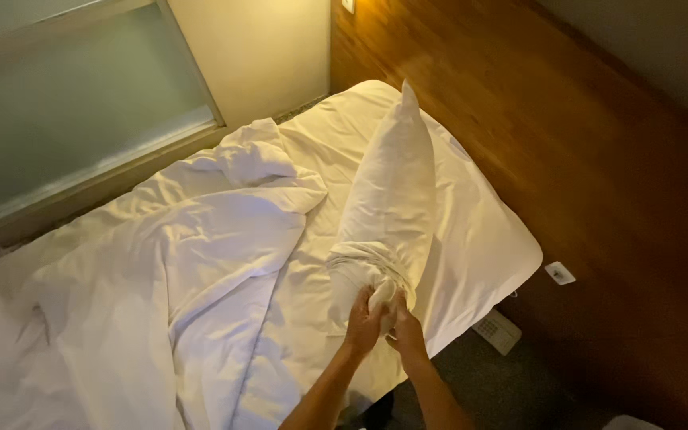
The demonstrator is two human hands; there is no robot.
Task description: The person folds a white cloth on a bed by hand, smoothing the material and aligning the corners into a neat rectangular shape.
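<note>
The crumpled white cotton duvet [161, 271] lies well left of the fingers, apart from them. Left hand [364, 322] and right hand [406, 330] both clench the bunched open end of the long white pillow in its white fabric case [388, 199]. It lies on the bed, long axis running away from the fingers, far corner pointing towards the wooden wall panel [567, 143]. Risk: gathered cloth may slip from the grip, letting the case ride back.
</note>
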